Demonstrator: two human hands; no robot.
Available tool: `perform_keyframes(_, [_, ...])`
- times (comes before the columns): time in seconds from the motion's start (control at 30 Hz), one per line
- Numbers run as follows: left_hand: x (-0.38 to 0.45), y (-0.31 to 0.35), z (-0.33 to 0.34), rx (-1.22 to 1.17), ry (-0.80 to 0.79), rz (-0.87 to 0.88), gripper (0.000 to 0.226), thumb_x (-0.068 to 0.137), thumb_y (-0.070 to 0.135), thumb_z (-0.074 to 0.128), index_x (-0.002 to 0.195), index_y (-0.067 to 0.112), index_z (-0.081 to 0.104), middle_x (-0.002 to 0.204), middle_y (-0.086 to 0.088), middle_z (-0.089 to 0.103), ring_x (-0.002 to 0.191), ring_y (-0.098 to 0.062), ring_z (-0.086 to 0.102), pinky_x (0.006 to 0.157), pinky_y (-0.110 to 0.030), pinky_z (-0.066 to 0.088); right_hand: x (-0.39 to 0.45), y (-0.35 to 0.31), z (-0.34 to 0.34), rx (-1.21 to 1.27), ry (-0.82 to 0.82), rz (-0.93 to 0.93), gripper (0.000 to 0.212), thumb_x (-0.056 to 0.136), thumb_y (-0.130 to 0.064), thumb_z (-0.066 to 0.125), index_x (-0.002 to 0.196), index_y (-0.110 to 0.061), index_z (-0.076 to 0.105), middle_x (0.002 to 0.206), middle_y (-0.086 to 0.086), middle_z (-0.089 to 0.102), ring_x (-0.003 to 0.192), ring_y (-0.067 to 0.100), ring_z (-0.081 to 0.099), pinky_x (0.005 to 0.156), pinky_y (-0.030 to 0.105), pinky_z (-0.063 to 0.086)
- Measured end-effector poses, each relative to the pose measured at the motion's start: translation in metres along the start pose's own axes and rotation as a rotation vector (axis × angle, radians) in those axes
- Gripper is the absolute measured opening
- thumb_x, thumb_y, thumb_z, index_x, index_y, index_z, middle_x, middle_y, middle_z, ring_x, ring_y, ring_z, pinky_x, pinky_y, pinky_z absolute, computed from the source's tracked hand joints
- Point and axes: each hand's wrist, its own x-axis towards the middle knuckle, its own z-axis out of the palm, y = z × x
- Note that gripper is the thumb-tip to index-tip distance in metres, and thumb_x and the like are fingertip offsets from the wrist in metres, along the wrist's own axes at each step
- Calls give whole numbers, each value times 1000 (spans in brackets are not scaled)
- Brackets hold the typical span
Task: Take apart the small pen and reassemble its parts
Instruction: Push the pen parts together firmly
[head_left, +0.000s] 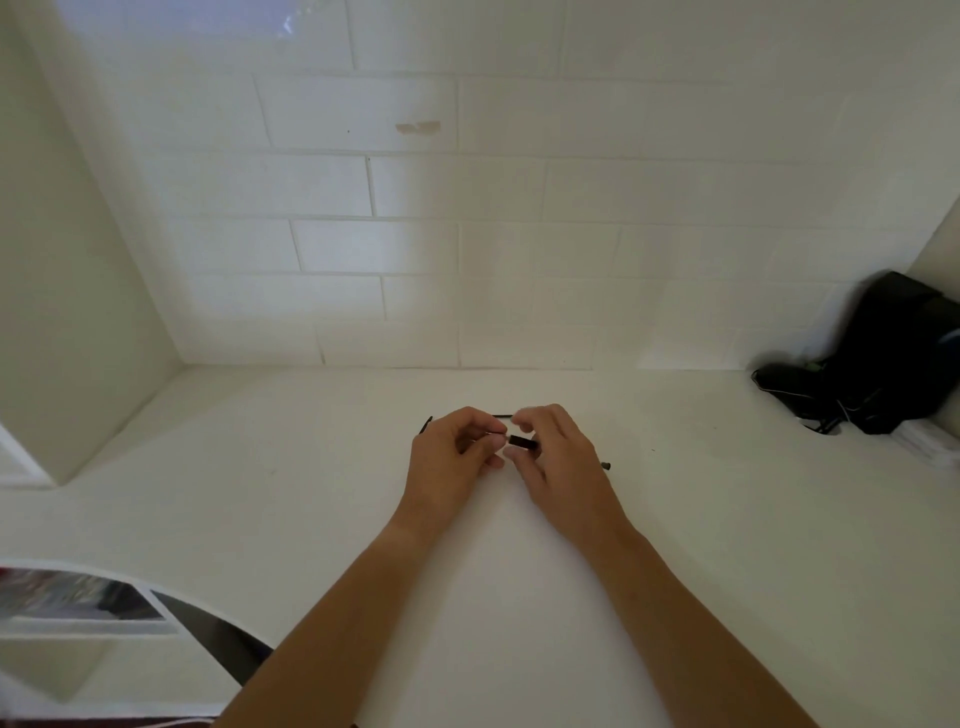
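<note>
My left hand (451, 451) and right hand (560, 457) meet over the white table (675, 545), fingertips almost touching. Between them sits a short black pen piece (522, 442), pinched at its right end by my right hand's fingers; its long axis runs left-right, pointing toward the left hand's fingertips. Those left fingers are closed together, but what they hold is too small for me to tell. A thin dark rod (501, 415) lies just beyond the hands, another slim part (426, 425) beyond the left knuckles, and a small dark bit (605, 466) right of the right hand. I judge the next move hinges on aligning that axis.
</note>
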Motion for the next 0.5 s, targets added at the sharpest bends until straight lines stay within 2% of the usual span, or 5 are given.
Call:
perform_keyframes(0.13, [1,0,1,22,-11,4,9,91,2,69,92,10,73,87,-8,77,64,-11,73,63,-12,53,-1,3,1,-56,4,-3,13,93,-9,64,103,-13,57,106,-3,52,77,6,51,73,22,48])
perform_keyframes(0.23, [1,-1,0,33,-3,-2,9,92,5,69,92,12,73,89,-5,77,66,-15,75,63,-12,52,1,6,3,-125,16,-39,14,99,-23,53,102,-16,65,98,-1,58,76,17,58,72,34,51])
perform_keyframes(0.33, [2,-2,0,20,3,-15,9,92,4,69,92,12,73,89,-5,77,66,-15,75,62,-12,52,1,5,4,-148,40,-30,22,101,-29,49,109,-21,68,95,-2,61,75,18,60,78,34,49])
perform_keyframes(0.4, [1,-1,0,16,-3,-9,8,92,4,69,93,11,73,88,-5,77,64,-13,74,62,-13,52,0,2,2,-141,25,-25,17,97,-23,59,113,-18,62,98,-2,60,75,15,57,80,33,47])
perform_keyframes(0.5, [1,-1,0,17,-5,-16,7,92,4,69,92,11,73,87,-3,77,64,-11,73,62,-12,52,1,-1,-1,-159,14,-9,17,90,-8,66,101,-14,56,93,-2,57,70,14,46,76,33,41])
